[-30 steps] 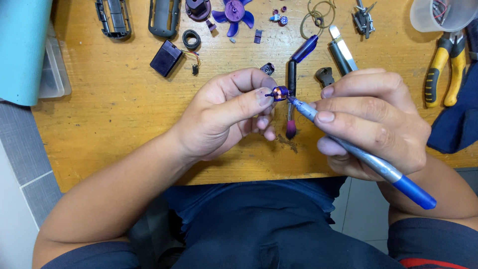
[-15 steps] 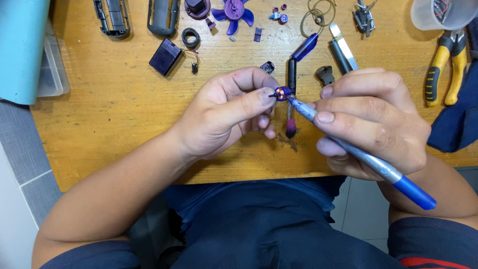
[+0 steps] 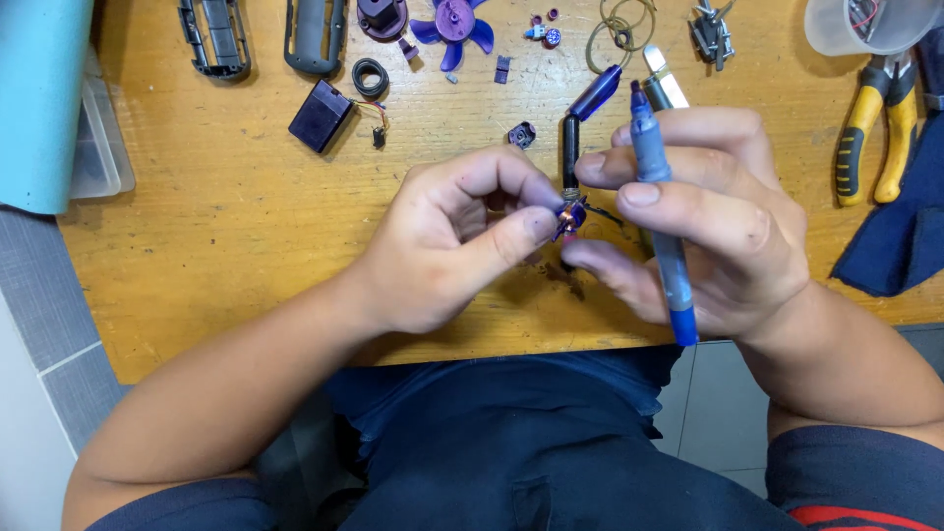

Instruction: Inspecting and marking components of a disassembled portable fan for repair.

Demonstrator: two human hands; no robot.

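Note:
My left hand (image 3: 454, 236) pinches a tiny purple and copper part (image 3: 570, 214) between thumb and forefinger over the wooden table (image 3: 226, 226). My right hand (image 3: 693, 221) meets it from the right, fingertips touching the same part, while a blue screwdriver (image 3: 661, 206) is clamped upright between its fingers, tip pointing away from me. A thin black rod (image 3: 569, 147) lies just behind the part. Whether the rod joins the part is hidden by my fingers.
Along the far edge lie black casing halves (image 3: 214, 39), a purple fan blade (image 3: 454, 25), a dark battery box (image 3: 321, 115), a black ring (image 3: 371, 77) and small purple bits. Yellow-handled pliers (image 3: 870, 123), dark cloth and a clear cup (image 3: 865, 22) sit right; a teal box (image 3: 39, 98) left.
My right hand has swung the blue screwdriver from lying diagonally with its tip at the part to standing upright, and its fingertips now pinch the part. The left hand stays put.

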